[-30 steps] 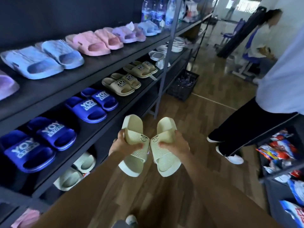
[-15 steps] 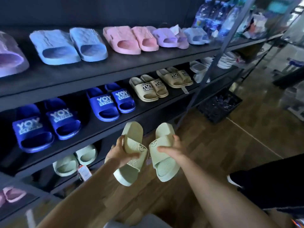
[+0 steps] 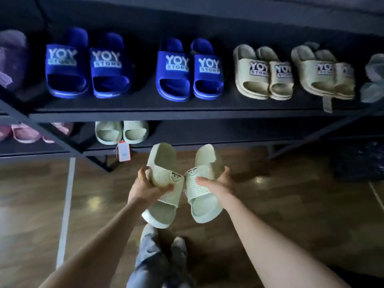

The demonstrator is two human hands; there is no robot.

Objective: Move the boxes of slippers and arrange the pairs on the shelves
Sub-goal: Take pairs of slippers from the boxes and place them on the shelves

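I hold one pale green slipper (image 3: 161, 183) in my left hand (image 3: 145, 189) and its twin (image 3: 204, 188) in my right hand (image 3: 217, 182). They are side by side, heels away from me, each strap printed WELCOME over a smiley. A matching pair (image 3: 121, 132) sits at the lower shelf (image 3: 239, 142) front edge. Blue pairs (image 3: 189, 69) and beige pairs (image 3: 264, 73) line the shelf above (image 3: 187, 108).

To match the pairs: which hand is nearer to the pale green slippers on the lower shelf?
Left. The left hand is below and slightly right of the shelved slippers; the right hand is farther right.
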